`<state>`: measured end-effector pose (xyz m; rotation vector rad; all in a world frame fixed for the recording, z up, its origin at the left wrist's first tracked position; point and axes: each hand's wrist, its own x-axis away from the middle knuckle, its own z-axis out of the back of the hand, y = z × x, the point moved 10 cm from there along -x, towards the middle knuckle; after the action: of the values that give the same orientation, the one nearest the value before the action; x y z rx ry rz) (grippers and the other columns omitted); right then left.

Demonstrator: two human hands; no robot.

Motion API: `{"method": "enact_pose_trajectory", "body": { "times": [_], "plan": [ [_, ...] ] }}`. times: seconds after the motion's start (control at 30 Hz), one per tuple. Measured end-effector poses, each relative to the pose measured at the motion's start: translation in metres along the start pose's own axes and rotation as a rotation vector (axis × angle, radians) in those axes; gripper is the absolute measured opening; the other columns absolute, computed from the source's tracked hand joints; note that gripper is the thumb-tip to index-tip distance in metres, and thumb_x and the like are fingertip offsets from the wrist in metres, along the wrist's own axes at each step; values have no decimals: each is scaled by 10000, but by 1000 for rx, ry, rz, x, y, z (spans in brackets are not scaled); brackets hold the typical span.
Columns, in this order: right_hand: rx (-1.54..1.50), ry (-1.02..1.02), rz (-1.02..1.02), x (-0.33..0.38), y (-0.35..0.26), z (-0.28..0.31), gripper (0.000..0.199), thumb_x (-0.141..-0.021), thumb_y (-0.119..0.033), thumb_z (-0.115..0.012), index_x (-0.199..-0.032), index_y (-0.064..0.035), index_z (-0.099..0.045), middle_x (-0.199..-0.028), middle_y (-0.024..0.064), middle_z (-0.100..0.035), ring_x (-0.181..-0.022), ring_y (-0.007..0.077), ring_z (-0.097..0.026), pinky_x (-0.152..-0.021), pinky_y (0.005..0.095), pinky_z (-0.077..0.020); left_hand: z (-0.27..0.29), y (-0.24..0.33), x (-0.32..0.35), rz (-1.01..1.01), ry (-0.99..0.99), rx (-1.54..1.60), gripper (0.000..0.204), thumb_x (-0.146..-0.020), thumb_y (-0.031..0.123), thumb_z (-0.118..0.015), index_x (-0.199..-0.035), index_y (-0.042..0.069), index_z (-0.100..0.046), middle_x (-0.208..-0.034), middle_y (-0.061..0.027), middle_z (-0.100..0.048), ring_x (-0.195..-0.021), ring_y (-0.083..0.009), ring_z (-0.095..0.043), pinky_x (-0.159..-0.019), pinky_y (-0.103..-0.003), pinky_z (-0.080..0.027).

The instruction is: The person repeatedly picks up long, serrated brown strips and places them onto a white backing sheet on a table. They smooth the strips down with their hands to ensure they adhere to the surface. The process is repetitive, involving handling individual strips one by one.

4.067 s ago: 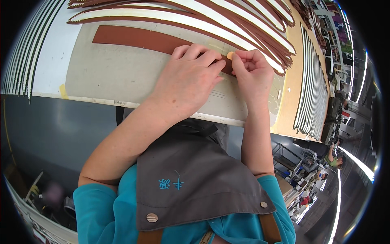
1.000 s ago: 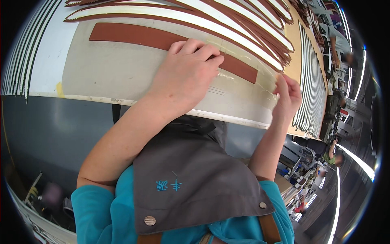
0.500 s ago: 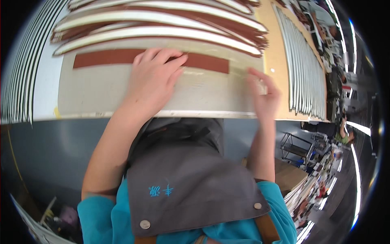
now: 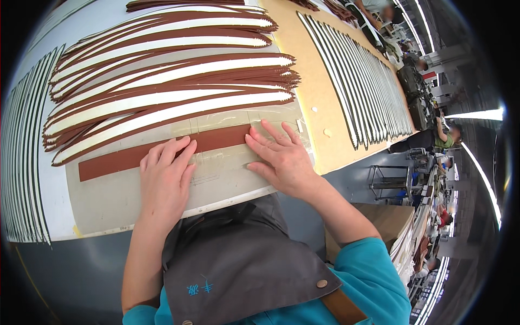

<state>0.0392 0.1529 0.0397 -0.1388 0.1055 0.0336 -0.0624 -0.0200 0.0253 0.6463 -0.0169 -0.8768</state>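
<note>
A flat reddish-brown strip (image 4: pixel 221 140) lies on the grey work mat (image 4: pixel 211 187) in front of me. My left hand (image 4: pixel 168 170) rests on its middle, fingertips pressing the strip and thumb set apart. At the strip's right end is my right hand (image 4: pixel 279 157), fingers spread; its fingertips touch the end and the mat beside it. Neither hand grips anything. Just beyond the strip lie piled brown strips with white faces (image 4: pixel 179 103), their right ends finely notched.
Dark-and-white strips lie in a row on the left (image 4: pixel 32 157), and another row (image 4: pixel 355 81) lies on the tan board (image 4: pixel 303 70) at right. Small white scraps (image 4: pixel 327 132) dot the board. A metal cart (image 4: pixel 390 179) and a cardboard box (image 4: pixel 368 219) stand beyond the table's edge.
My right hand has come left from beside the strip onto its right end, its fingers now spread. The left hand stays on the strip. The whole view has tilted, showing more of the piles.
</note>
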Motion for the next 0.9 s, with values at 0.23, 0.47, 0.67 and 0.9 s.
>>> {"method": "enact_pose_trajectory", "body": {
  "times": [0.23,0.47,0.67,0.9],
  "plan": [
    [-22,51,-56,-5,-6,8,524,-899,-318,-781,-1362,-101,-663,-1402,81,-665,-1387,296,-538,-1199,542,-341,0,0,-1,11,-3,18,359,-955,138,-685,-1307,69,-691,-1347,-46,-635,-1283,-296,-531,-1073,-458,-391],
    [-228,122,-185,-28,22,15,386,-836,-219,-823,-1191,-90,-742,-1239,111,-718,-1121,308,-670,-998,465,-513,5,1,0,-23,54,11,382,-936,143,-693,-1312,73,-682,-1343,-50,-636,-1274,-291,-544,-1069,-455,-398],
    [-430,204,-275,-42,46,-4,366,-743,-179,-906,-1057,-85,-743,-1002,58,-671,-812,188,-621,-717,326,-549,5,-4,3,-36,82,37,360,-944,158,-682,-1299,100,-699,-1359,-30,-640,-1260,-278,-547,-1053,-449,-406],
    [-541,169,-317,-42,56,-17,363,-749,-157,-903,-1060,-75,-733,-985,-7,-608,-820,135,-495,-745,278,-469,4,-7,8,-32,143,82,324,-961,189,-670,-1267,92,-714,-1332,-24,-653,-1255,-261,-548,-1056,-433,-400]
  ]
}}
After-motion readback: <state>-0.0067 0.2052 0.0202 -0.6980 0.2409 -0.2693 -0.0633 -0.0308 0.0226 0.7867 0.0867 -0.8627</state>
